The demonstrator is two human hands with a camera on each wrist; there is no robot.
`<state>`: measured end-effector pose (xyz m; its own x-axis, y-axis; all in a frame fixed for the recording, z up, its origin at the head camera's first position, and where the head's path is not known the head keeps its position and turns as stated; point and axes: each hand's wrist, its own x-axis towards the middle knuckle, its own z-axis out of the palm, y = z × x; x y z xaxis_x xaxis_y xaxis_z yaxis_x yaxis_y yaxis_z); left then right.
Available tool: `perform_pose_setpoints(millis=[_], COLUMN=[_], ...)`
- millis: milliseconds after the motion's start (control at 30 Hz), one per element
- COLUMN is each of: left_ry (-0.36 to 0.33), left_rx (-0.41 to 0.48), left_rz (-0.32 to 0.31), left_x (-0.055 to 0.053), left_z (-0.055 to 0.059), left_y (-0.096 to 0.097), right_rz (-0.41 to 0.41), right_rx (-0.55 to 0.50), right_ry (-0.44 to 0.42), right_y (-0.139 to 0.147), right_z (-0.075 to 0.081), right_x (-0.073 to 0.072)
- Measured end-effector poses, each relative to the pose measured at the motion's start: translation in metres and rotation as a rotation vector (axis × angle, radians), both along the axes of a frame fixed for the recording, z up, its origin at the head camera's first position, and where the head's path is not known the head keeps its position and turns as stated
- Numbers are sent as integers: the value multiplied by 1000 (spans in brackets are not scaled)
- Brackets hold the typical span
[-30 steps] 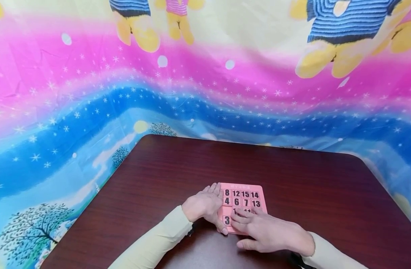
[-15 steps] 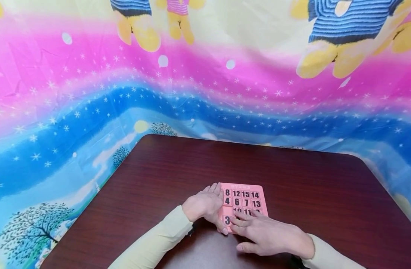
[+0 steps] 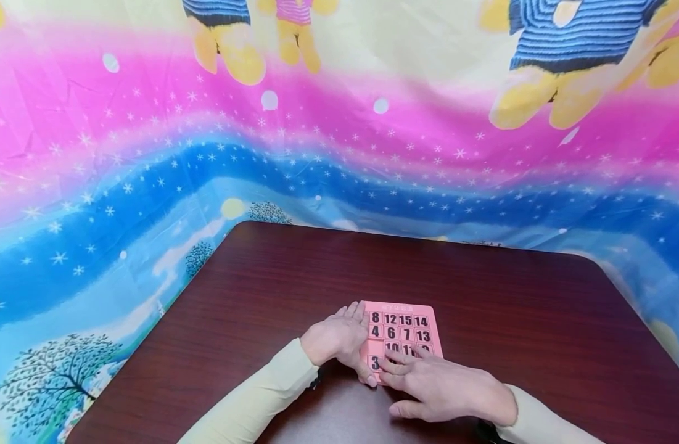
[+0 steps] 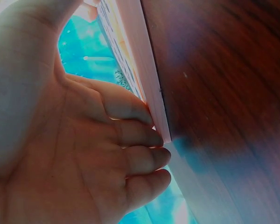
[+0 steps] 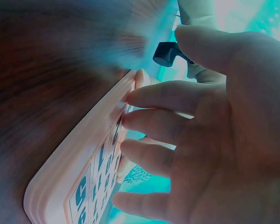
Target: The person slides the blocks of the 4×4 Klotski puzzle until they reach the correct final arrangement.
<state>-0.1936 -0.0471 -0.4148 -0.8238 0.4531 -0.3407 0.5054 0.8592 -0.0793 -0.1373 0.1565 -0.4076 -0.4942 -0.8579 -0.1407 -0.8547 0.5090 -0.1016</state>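
My left fingers (image 4: 142,159), straight and close together, touch the smooth pink board's (image 3: 397,307) edge; my right fingers (image 5: 149,153), spread apart, rest over square tiles (image 3: 391,333) above the wood-grained worktop (image 3: 295,271).

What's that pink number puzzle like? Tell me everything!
The pink number puzzle looks like plastic: a frame with rounded corners, pale lettering along its far edge, and square tiles with black numbers. One slot, between 4 and 3, has no tile. It lies flat on the table. The left hand touches its left side; the right hand touches and hides some near tiles.
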Motion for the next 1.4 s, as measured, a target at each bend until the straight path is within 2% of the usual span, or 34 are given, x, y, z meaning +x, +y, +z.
perform_pose_setpoints(millis=[200, 433, 667, 967, 1200, 1400], left_ry=[-8, -14, -26, -29, -32, -22], left_rx=[3, 12, 14, 18, 8, 9], left_rz=[2, 3, 12, 20, 18, 5], left_x=[-1, -1, -1, -1, -2, -2], left_z=[-1, 0, 0, -2, -2, -1], left_y=[1, 0, -1, 2, 2, 1], right_rz=[-29, -104, -114, -122, -158, -117], right_rx=[-4, 1, -22, -49, -5, -7], right_ry=[-5, -3, -15, 30, -20, 22], right_y=[-3, -7, -8, 10, 28, 31], right_z=[-2, -4, -7, -3, -2, -6], right_x=[-3, -13, -20, -10, 3, 10])
